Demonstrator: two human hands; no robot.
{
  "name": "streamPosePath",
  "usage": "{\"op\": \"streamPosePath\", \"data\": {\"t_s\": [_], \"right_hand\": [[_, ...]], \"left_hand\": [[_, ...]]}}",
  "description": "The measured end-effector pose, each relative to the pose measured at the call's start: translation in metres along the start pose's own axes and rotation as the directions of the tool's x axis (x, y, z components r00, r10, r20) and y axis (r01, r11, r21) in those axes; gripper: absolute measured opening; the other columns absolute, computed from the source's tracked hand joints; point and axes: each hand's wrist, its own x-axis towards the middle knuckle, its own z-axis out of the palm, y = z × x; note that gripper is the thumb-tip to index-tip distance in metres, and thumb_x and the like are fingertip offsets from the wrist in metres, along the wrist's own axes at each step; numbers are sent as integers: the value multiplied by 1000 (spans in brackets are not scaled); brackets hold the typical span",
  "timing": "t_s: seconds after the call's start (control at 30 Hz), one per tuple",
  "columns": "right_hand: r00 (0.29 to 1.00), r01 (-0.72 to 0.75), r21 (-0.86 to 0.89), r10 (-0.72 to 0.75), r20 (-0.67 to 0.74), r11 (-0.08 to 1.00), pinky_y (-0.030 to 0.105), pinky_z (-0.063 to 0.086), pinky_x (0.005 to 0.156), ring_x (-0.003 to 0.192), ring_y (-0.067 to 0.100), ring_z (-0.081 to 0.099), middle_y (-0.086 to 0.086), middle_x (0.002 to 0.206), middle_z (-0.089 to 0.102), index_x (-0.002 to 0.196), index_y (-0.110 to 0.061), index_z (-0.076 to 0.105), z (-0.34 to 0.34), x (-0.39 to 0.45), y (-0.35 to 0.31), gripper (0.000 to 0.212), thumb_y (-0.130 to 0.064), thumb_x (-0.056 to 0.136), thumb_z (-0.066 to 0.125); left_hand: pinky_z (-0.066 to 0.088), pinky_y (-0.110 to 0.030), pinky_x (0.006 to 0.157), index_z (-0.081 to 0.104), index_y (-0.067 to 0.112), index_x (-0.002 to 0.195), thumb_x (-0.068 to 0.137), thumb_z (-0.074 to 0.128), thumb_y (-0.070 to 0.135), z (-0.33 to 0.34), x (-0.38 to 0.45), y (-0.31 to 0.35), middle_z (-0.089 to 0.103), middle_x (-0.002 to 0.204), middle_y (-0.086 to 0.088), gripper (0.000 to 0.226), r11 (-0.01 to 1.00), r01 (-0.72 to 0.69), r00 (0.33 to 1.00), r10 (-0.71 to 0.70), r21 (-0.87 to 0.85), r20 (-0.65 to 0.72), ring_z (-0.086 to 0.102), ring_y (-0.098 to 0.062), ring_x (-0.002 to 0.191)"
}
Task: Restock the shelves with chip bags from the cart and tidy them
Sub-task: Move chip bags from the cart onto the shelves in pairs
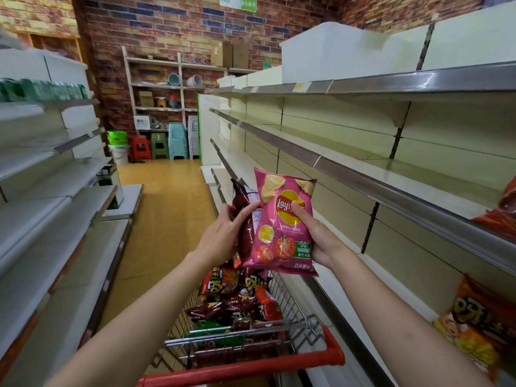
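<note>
My right hand (312, 236) grips a pink Lay's tomato chip bag (279, 247) by its right side, thumb across the logo, held upright above the cart. My left hand (226, 233) holds a dark red chip bag (244, 205) just left of the pink one, partly hidden behind it. Below them the wire cart (296, 311) with a red handle (251, 367) holds several red, dark red and green chip bags (240, 300).
Long cream shelves (363, 163) run along the right; red bags (502, 213) lie at the far right of one and orange bags (480, 322) one level lower. White shelves (55, 191) line the left. Stools and buckets (156, 146) stand at the aisle's end.
</note>
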Motion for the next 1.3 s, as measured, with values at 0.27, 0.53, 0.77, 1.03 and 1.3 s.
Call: {"op": "streamPosePath", "data": {"t_s": [0.27,0.53,0.77,1.03,1.3], "right_hand": [[1000,-15,33,15,-13,999,37,57,78,85,23,71,6,94,75,109,-16,59,-8,-5,8,38,-46,84,61],[999,-34,-25,33,-32,999,40,55,85,92,26,70,9,102,74,113,-16,60,-4,-5,3,53,-51,74,64],[996,27,7,-26,-81,1000,39,56,80,88,26,72,7,96,75,111,-16,57,5,9,-7,84,-63,46,80],[990,91,66,-83,-110,994,37,59,73,88,24,73,8,100,75,114,-16,56,30,37,-9,113,-66,18,88],[993,26,-15,-28,-118,1000,34,59,67,83,23,73,8,97,75,121,-13,55,65,51,14,94,-61,45,83]], "left_hand": [[-7,-55,118,11,27,152,54,90,38,7,2,-8,2,156,-22,126,890,-226,944,299,396,-135,-13,-37,146],[7,-45,118,25,5,145,56,87,42,7,5,-8,20,154,-15,114,790,-423,872,488,445,-37,12,-27,146],[25,-46,116,53,8,120,58,75,66,13,15,-30,57,125,-8,87,910,-258,964,267,325,19,51,-28,122],[51,-36,85,35,15,130,69,81,46,-17,12,-81,55,121,-4,83,665,536,838,-493,-519,233,58,-23,104],[56,-29,67,57,15,118,85,56,55,-43,5,-111,75,95,-5,52,71,635,742,-334,-769,582,72,-21,82]]}}
